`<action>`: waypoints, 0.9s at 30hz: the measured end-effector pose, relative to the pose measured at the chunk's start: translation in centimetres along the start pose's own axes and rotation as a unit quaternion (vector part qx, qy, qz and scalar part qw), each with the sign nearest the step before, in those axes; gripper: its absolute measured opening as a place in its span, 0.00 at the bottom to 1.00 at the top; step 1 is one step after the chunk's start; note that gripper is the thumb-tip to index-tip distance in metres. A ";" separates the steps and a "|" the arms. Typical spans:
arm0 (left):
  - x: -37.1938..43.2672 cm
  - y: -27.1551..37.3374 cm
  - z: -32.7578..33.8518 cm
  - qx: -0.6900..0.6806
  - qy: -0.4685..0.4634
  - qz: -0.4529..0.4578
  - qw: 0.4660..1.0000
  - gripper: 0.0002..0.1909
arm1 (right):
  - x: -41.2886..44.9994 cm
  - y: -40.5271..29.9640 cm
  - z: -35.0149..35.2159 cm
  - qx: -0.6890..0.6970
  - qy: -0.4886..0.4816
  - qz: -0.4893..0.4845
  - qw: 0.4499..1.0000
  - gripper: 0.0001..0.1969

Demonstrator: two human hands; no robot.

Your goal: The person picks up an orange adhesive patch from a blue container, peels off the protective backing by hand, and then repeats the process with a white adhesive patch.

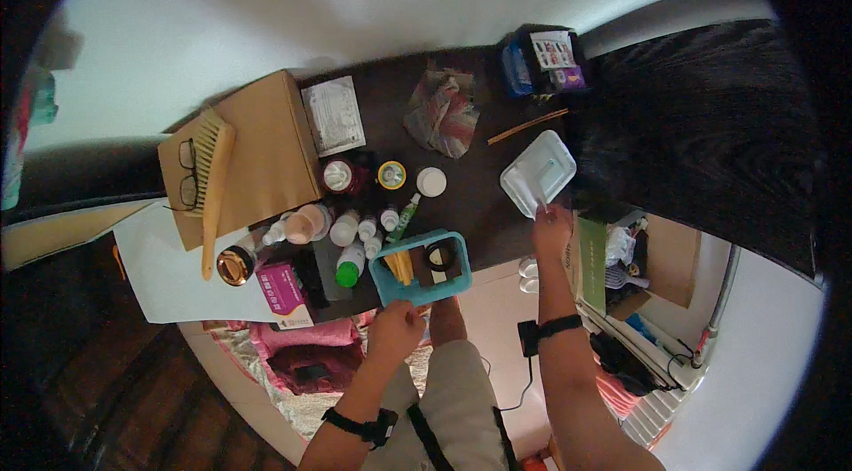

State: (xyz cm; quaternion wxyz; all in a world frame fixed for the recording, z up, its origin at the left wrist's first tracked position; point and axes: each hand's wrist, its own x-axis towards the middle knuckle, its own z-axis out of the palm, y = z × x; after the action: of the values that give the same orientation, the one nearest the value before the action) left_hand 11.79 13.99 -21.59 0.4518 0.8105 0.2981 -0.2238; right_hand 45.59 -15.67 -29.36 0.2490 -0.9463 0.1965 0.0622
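Observation:
My right hand [554,231] grips the near corner of a white translucent plastic lid [530,168] at the right of the dark table. My left hand [397,331], fingers curled, is at the near rim of a turquoise plastic basket [459,281]. Whether it grips that rim cannot be made out. Inside the basket are yellowish strips [400,267] and a round black item [440,256]. Just left of the basket stands a white bottle with a green cap [349,271]. A green tube [403,218] and several small white-capped bottles [367,228] are behind it.
A cardboard box [259,138] at the left bears a wooden-handled brush [216,185] and eyeglasses [188,175]. Farther back lie a crumpled plastic bag [444,113], wooden chopsticks [528,126] and a black container [556,62]. An open carton [591,265] stands below, at right.

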 end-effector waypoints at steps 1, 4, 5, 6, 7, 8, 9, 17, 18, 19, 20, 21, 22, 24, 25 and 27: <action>-1.1 0.3 -0.6 0.007 -0.007 0.003 1.000 0.10 | -0.8 -0.1 -0.9 0.014 0.012 -0.011 1.000 0.10; -4.0 0.5 -2.7 -0.007 -0.064 0.003 0.998 0.09 | -4.6 -0.2 -4.8 0.064 0.006 -0.042 0.997 0.10; -5.2 0.7 -3.4 -0.012 -0.072 0.006 0.997 0.09 | -6.7 0.1 -6.4 0.078 -0.008 -0.054 0.995 0.10; -6.6 1.0 -4.0 -0.018 -0.081 0.007 0.997 0.10 | -9.1 0.4 -7.9 0.090 -0.031 -0.064 0.993 0.11; -7.6 1.4 -4.8 -0.021 -0.089 0.008 0.996 0.10 | -11.1 0.4 -9.5 0.105 -0.052 -0.071 0.990 0.11; -8.4 1.9 -5.4 -0.025 -0.096 0.015 0.995 0.10 | -13.3 0.3 -11.0 0.116 -0.076 -0.080 0.987 0.11; -9.4 2.3 -6.2 -0.026 -0.106 0.021 0.994 0.11 | -15.5 0.2 -12.4 0.126 -0.105 -0.085 0.983 0.11; -13.1 8.3 -10.7 -0.010 -0.148 0.135 0.980 0.15 | -30.3 -7.1 -26.5 0.329 -0.293 -0.056 0.896 0.12; -13.4 9.8 -11.7 -0.006 -0.146 0.165 0.976 0.16 | -31.9 -9.8 -29.3 0.326 -0.311 -0.086 0.889 0.11; -14.1 11.7 -13.1 -0.011 -0.147 0.204 0.968 0.17 | -32.9 -10.1 -30.4 0.326 -0.307 -0.112 0.887 0.11; -14.6 14.2 -15.1 -0.018 -0.141 0.254 0.957 0.17 | -33.8 -10.5 -31.5 0.326 -0.304 -0.138 0.884 0.12; -15.1 16.6 -17.2 -0.023 -0.134 0.305 0.943 0.18 | -34.8 -10.9 -32.5 0.325 -0.301 -0.164 0.881 0.12; -16.5 19.3 -19.0 -0.091 -0.159 0.269 0.946 0.21 | -35.9 -12.8 -34.6 0.349 -0.316 -0.169 0.866 0.12; -18.1 21.8 -20.9 -0.166 -0.168 0.283 0.929 0.28 | -37.0 -13.2 -36.1 0.377 -0.322 -0.183 0.849 0.12; -19.1 23.0 -21.8 -0.204 -0.173 0.289 0.919 0.32 | -37.2 -12.2 -35.8 0.348 -0.319 -0.220 0.854 0.13; -20.2 24.0 -22.6 -0.208 -0.132 0.346 0.905 0.27 | -37.1 -11.8 -36.0 0.320 -0.308 -0.265 0.856 0.14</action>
State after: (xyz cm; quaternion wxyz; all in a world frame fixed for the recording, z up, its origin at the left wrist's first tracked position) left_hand 15.72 17.95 16.64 0.6943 0.7135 -0.0233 -0.0909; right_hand 17.13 -11.42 15.13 0.5932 -0.7630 -0.1391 0.2159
